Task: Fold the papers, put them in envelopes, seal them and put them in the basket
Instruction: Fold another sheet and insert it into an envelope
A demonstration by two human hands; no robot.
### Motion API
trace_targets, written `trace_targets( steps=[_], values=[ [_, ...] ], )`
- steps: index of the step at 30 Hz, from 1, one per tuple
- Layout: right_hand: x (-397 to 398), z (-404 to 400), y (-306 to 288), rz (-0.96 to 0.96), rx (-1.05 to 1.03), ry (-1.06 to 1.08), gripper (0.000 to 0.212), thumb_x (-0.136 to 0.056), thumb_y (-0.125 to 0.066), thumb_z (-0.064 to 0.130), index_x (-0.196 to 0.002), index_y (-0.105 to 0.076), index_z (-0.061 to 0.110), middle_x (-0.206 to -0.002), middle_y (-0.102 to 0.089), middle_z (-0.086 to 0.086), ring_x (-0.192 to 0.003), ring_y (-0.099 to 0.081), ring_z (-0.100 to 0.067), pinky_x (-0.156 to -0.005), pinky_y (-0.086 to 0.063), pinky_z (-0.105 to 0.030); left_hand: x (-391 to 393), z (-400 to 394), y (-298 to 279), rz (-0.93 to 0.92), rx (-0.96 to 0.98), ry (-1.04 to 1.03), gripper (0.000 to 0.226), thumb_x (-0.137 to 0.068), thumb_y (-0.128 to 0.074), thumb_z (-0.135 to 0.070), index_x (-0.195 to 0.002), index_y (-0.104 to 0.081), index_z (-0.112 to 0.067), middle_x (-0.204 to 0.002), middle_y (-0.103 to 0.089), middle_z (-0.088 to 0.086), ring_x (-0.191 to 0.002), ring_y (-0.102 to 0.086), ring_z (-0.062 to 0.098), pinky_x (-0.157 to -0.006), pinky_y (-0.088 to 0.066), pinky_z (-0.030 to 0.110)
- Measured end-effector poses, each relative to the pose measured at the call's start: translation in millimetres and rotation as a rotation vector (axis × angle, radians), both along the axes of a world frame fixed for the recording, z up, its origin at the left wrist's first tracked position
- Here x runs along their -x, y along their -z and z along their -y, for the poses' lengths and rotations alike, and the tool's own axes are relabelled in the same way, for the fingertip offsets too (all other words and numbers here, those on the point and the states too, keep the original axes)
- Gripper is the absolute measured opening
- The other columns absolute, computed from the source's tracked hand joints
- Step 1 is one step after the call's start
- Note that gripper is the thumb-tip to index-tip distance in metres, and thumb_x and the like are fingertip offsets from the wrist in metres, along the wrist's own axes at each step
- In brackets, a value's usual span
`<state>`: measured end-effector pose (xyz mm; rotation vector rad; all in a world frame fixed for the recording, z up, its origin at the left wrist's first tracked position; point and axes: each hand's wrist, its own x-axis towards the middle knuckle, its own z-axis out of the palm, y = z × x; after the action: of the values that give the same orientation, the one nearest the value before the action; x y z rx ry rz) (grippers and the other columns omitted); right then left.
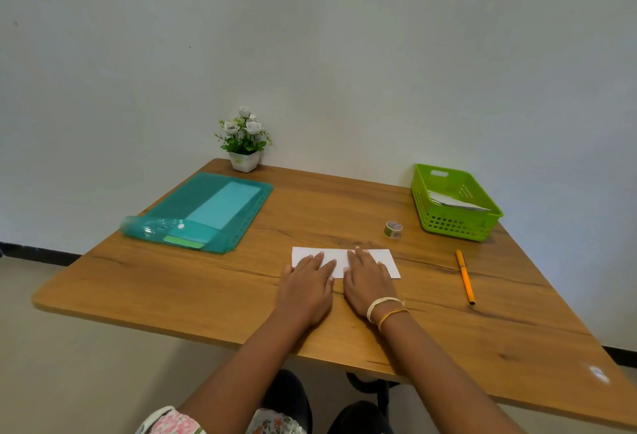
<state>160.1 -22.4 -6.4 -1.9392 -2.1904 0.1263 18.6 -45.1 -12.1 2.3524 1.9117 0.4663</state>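
A folded white paper (386, 259) lies flat on the wooden table (206, 282), near its middle. My left hand (306, 283) presses on the paper's left half with straight fingers. My right hand (368, 278) lies flat beside it on the right half, fingers spread. A green plastic basket (451, 223) stands at the back right, with a white envelope (458, 202) lying inside it. A small roll of tape (393, 228) sits between the paper and the basket.
A teal plastic folder (206, 213) with its flap open lies at the back left, a light sheet showing through it. A small potted plant (244, 144) stands at the back edge by the wall. An orange pen (465, 276) lies to the right of the paper.
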Motion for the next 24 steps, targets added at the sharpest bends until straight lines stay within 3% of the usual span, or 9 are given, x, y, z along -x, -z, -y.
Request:
trace_targets(
  steps=[3,7,10,14,18,24],
  values=[
    [0,1,2,0.0,0.031,-0.025,0.053,-0.1,-0.025,0.033,-0.151,-0.02,0.015,-0.159,-0.016,-0.004,-0.147,-0.013,-0.018,-0.118,-0.014,-0.04,-3,-7,-4,-0.065,-0.062,-0.01,0.046,-0.1,-0.03,-0.034,-0.144,-0.036,-0.027,-0.155,-0.031,-0.002,-0.139,-0.028,0.017,-0.106,-0.023,0.042],
    [1,0,2,0.029,0.02,-0.015,0.055,-0.099,-0.025,0.034,-0.151,-0.02,0.017,-0.159,-0.016,-0.004,-0.146,-0.014,-0.02,-0.118,-0.015,-0.041,-5,-19,-2,-0.069,0.062,0.062,0.053,-0.101,-0.022,-0.033,-0.153,-0.017,-0.021,-0.162,-0.01,-0.003,-0.147,-0.01,0.013,-0.118,-0.006,0.044],
    [-2,-1,3,0.065,-0.015,-0.019,0.054,-0.097,-0.027,0.039,-0.149,-0.023,0.028,-0.158,-0.021,-0.003,-0.143,-0.021,-0.021,-0.113,-0.02,-0.042,-5,-24,-1,-0.083,0.135,0.079,0.056,-0.101,-0.018,-0.035,-0.154,-0.007,-0.022,-0.162,-0.001,-0.004,-0.148,-0.002,0.012,-0.12,-0.001,0.044],
    [-18,-3,5,0.112,0.006,0.053,0.056,-0.093,-0.026,0.053,-0.148,-0.02,0.04,-0.158,-0.018,0.002,-0.143,-0.019,-0.022,-0.111,-0.021,-0.043,-1,-27,2,-0.05,0.129,0.031,0.061,-0.099,-0.023,-0.041,-0.155,-0.007,-0.021,-0.162,-0.004,-0.004,-0.148,-0.003,0.011,-0.121,-0.004,0.04],
    [-41,-5,7,0.058,0.092,0.132,0.061,-0.096,-0.021,0.05,-0.152,-0.011,0.03,-0.161,-0.007,0.004,-0.148,-0.006,-0.019,-0.118,-0.012,-0.043,-2,-25,3,-0.021,0.109,-0.066,0.062,-0.099,-0.022,-0.041,-0.155,-0.006,-0.018,-0.162,-0.004,-0.001,-0.149,-0.002,0.014,-0.121,-0.003,0.04],
    [-24,-8,4,0.085,0.134,0.254,0.066,-0.095,-0.02,0.045,-0.153,-0.009,0.016,-0.161,-0.004,-0.002,-0.148,-0.002,-0.022,-0.119,-0.003,-0.043,-2,-24,3,-0.043,0.097,-0.113,0.062,-0.099,-0.021,-0.041,-0.154,-0.005,-0.017,-0.162,-0.003,0.001,-0.149,-0.001,0.016,-0.121,-0.002,0.04]
  ],
)
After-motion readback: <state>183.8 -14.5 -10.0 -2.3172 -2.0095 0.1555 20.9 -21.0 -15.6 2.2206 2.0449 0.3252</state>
